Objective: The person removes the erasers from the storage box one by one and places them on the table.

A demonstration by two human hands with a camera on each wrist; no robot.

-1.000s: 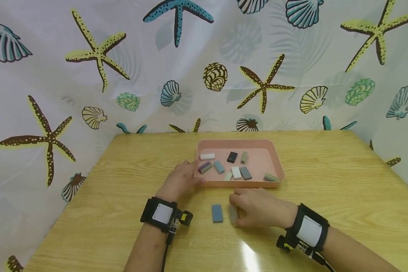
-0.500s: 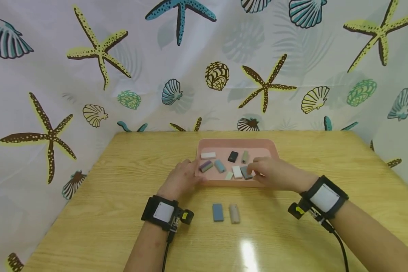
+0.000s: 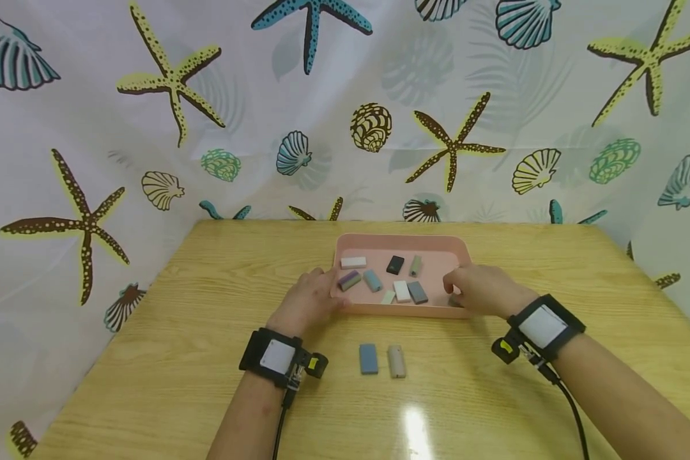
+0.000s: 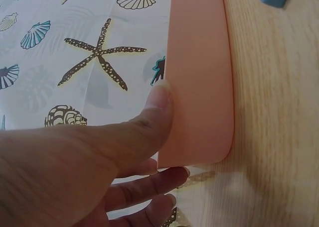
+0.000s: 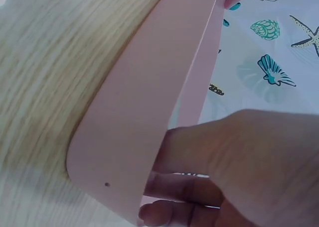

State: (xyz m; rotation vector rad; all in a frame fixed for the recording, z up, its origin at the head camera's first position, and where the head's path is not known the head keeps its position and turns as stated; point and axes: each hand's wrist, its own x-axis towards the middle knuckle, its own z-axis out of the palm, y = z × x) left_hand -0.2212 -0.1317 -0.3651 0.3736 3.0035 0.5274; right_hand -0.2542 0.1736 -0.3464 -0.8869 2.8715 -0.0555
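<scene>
My left hand (image 3: 306, 301) holds the pink tray (image 3: 402, 241) at its near left corner. In the left wrist view the thumb lies at the rim and the fingers curl round the end wall. My right hand (image 3: 485, 291) reaches over the near right corner, its fingers curled down round a small grey-green block (image 3: 454, 301). The wall hides those fingertips in the right wrist view. Inside the tray lie a grey block (image 3: 418, 292), two white blocks (image 3: 401, 291), a black block (image 3: 395, 265) and several other small coloured pieces.
On the wooden table (image 3: 218, 383), in front of the tray, a blue block (image 3: 368, 359) and a grey rounded block (image 3: 397, 361) lie side by side. A cloth (image 3: 322, 96) with starfish and shells hangs behind. Each wrist wears a strapped camera with a cable.
My right hand let go of the grey rounded block on the table, moved up over the grey block in the tray, then right to the grey-green one. My left hand stays on the tray.
</scene>
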